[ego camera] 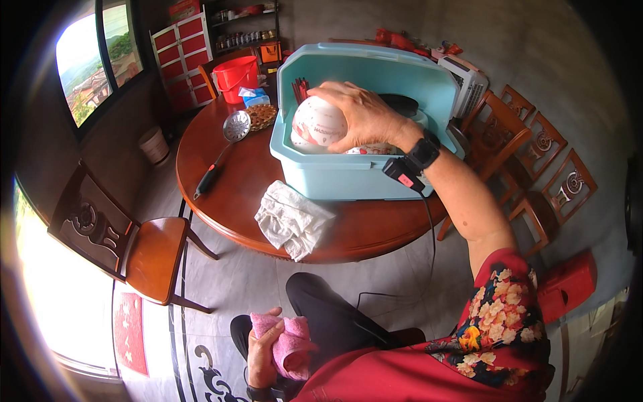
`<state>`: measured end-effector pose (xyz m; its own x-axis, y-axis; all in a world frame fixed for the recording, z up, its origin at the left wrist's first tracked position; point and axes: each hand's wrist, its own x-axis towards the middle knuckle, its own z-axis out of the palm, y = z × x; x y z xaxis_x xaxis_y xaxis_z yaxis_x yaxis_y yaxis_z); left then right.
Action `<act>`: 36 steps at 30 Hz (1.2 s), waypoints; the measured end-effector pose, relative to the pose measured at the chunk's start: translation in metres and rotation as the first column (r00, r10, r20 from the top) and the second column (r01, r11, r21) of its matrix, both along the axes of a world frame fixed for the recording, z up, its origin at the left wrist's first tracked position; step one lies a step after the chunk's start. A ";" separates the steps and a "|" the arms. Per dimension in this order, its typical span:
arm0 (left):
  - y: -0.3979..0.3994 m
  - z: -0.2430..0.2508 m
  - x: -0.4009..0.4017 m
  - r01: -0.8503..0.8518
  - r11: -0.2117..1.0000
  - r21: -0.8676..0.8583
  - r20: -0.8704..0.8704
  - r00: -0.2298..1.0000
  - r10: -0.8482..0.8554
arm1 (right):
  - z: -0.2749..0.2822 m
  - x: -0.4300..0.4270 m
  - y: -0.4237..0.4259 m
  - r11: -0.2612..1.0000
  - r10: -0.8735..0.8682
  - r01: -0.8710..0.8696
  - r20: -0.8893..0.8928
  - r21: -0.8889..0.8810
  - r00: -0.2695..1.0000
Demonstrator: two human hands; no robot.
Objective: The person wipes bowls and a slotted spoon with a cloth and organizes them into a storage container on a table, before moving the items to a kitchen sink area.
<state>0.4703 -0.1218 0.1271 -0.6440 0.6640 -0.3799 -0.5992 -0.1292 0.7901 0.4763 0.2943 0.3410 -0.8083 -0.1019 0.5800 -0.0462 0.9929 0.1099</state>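
My right hand point(365, 114) grips a white patterned bowl point(319, 123), bottom up, inside a light blue plastic storage box point(331, 178) on the round table. Under and beside that bowl sit more patterned bowls point(371, 149), partly hidden by the hand and the box rim. Red chopsticks point(300, 90) stand at the box's back left, and a dark round item point(399, 104) lies at its back right. Low in front of my body, my left hand point(262, 352) holds a bunched pink towel point(287, 344) above my lap.
On the wooden table point(226, 211) lie a crumpled white cloth point(293, 218), a slotted skimmer point(236, 126), a woven mat point(262, 116) and a tissue pack point(255, 96), with a red bucket point(236, 80) behind. Wooden chairs point(155, 251) stand left and right. A cable point(433, 236) hangs from my right wrist.
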 end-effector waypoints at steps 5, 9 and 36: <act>-0.007 0.001 0.001 -0.085 0.996 -0.008 0.054 0.995 0.085 | -0.001 -0.021 0.011 1.000 0.004 -0.003 0.085 -0.010 0.996; -0.009 0.005 0.001 -0.126 0.992 -0.001 0.070 0.990 0.125 | -0.002 -0.026 0.012 1.000 0.001 -0.004 0.172 0.017 0.985; -0.018 -0.008 -0.001 -0.189 0.982 0.017 0.138 0.973 0.185 | -0.013 -0.042 0.035 0.985 0.003 0.043 0.264 -0.169 0.965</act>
<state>0.4692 -0.1397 0.1190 -0.7023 0.5488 -0.4535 -0.6628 -0.2715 0.6979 0.4346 0.3291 0.3282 -0.9350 -0.0017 0.3548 -0.0306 0.9967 -0.0758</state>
